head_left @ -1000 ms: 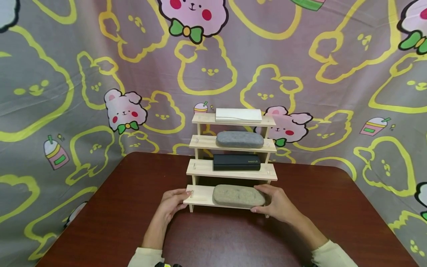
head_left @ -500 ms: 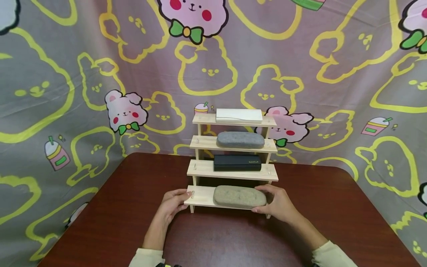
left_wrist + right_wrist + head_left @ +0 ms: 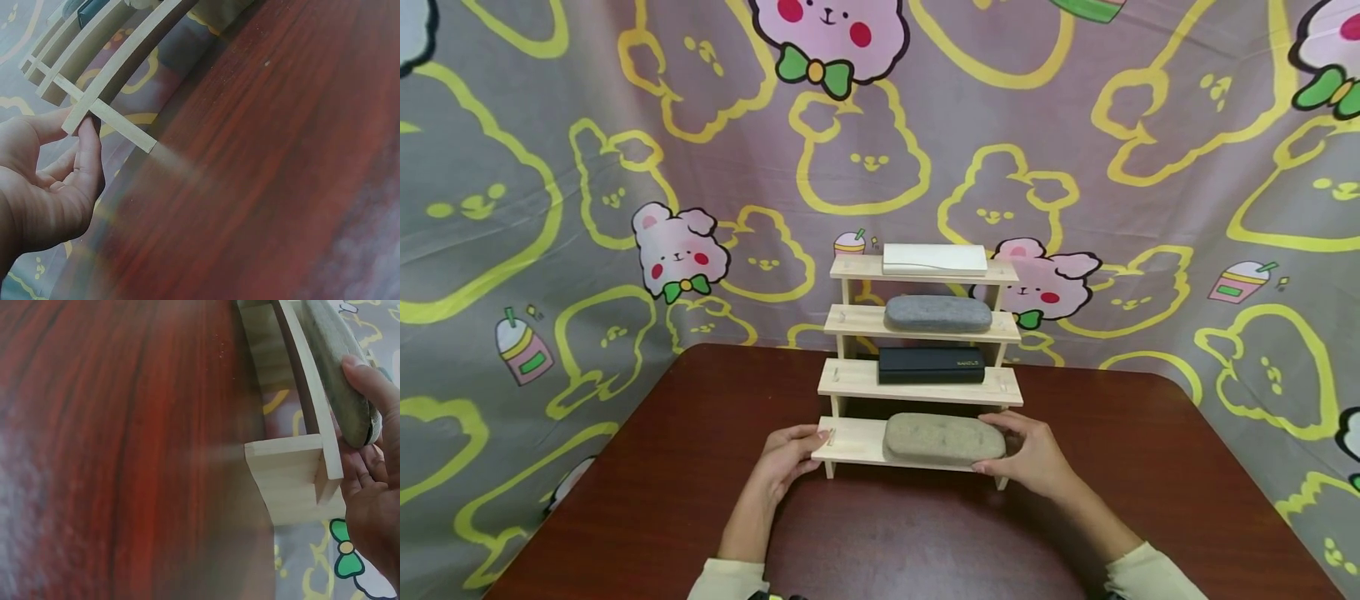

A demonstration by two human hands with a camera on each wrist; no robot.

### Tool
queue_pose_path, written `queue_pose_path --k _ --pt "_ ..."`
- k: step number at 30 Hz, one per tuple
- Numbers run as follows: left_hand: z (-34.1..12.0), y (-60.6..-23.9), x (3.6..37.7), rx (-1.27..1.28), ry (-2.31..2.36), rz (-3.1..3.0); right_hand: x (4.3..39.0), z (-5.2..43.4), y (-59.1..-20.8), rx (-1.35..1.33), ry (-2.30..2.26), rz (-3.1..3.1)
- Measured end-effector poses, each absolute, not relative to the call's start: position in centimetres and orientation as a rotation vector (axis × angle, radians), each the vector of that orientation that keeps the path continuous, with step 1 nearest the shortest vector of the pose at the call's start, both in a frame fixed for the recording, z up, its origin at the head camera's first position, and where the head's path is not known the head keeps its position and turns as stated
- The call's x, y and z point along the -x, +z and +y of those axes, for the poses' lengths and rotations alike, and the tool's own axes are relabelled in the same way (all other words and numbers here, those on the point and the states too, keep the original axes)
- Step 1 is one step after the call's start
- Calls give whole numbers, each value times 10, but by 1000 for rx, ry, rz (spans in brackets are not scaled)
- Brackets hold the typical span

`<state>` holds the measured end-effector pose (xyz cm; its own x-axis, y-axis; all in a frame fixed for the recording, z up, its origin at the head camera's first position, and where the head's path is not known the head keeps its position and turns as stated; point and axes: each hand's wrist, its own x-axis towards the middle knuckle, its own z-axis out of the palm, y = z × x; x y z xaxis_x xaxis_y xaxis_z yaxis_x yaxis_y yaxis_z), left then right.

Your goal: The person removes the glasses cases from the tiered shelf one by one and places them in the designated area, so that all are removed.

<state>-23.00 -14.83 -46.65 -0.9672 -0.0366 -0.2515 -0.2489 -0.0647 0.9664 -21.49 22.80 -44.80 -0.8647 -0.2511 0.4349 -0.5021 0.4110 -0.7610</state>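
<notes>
Head view: the beige oval fabric glasses case (image 3: 943,438) lies on the bottom tier of the stepped pale wooden rack (image 3: 917,385). The right hand (image 3: 1030,454) grasps its 3 o'clock end; the left hand (image 3: 788,454) braces the tier's 9 o'clock end. Keep the rack steadied and slide the case level.

Left wrist view: fingers (image 3: 87,156) lie straight, relaxed against the shelf edge.

Right wrist view: the thumb (image 3: 369,384) presses on the case, fingers curled beneath.
</notes>
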Motion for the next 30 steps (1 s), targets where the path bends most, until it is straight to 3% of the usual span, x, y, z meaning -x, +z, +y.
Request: queue_pose_path --k 30 --pt "-149 -465 229 306 2175 2047 213 249 -419 -666 1436 -2387"
